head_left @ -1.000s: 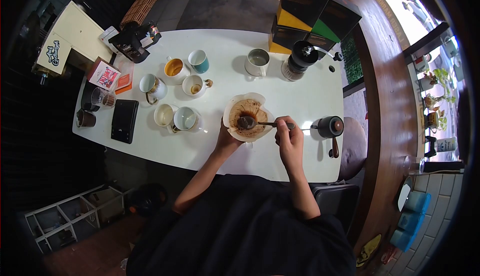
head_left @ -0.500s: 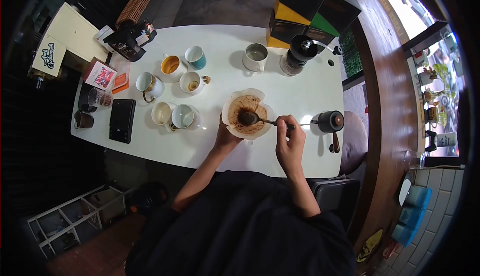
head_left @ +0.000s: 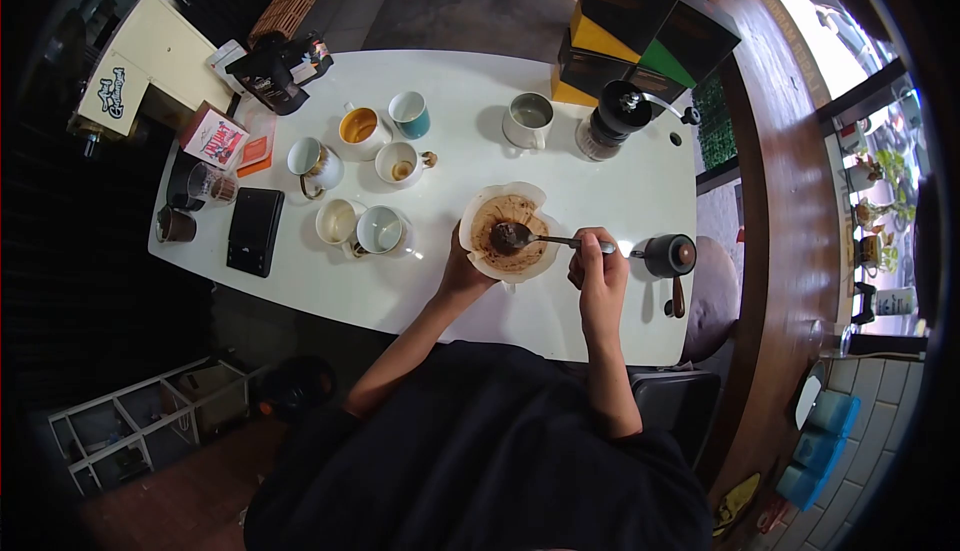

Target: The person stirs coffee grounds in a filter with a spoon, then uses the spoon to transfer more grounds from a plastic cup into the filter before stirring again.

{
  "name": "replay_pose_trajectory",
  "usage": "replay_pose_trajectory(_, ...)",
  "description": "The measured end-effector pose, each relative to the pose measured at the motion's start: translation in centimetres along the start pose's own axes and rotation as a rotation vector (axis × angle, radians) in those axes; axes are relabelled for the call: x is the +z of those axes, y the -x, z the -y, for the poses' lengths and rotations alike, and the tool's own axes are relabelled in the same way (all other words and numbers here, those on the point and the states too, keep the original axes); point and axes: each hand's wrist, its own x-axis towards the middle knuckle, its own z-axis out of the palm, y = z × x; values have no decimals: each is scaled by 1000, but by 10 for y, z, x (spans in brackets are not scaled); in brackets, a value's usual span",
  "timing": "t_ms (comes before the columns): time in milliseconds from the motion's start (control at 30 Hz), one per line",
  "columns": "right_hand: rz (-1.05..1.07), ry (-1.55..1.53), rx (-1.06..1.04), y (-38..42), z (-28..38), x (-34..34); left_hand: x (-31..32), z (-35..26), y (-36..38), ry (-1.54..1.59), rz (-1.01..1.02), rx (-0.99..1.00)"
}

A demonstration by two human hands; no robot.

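My left hand is wrapped round the left side of a dripper lined with a white paper coffee filter; most of the dripper's body is hidden under the paper. Wet brown coffee grounds coat the inside of the filter. Between the thumb and fingers of my right hand is the handle of a metal spoon. The spoon reaches leftward into the filter, its bowl at the dark grounds in the middle. Several mugs stand left of the filter, the nearest being a white mug.
A hand coffee grinder and a grey-white mug stand behind the filter. To the right is a dark kettle with a wooden handle. Stacked black boxes rise at the back; a black flat scale-like device lies left.
The whole view has shifted slightly, so most table items appear further right. The spoon's bowl stays inside the filter and shows more plainly now. Both hands keep their holds.
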Motion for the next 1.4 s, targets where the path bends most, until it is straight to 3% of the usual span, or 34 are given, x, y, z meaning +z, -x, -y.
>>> replay_pose_trajectory(133,10,-65,30,-2,3,0,-4,-11,-4,138,37,-31)
replay_pose_trajectory(500,40,-130,43,-1,-3,-8,-18,-19,-8,-142,84,37)
replay_pose_trajectory(633,12,-125,37,1,-3,-14,-23,-26,-3,-86,75,22)
replay_pose_trajectory(933,-38,-138,-60,10,3,-15,-33,-32,54,-291,-183,232)
replay_pose_trajectory(1000,-41,-154,-68,13,8,-14,-35,-34,63,-233,-262,418)
replay_pose_trajectory(1167,-35,-409,49,20,26,-6,-49,-53,75,-260,-346,443)
replay_pose_trajectory(1400,97,-431,60,31,51,21,-71,-79,94,-161,-488,343)
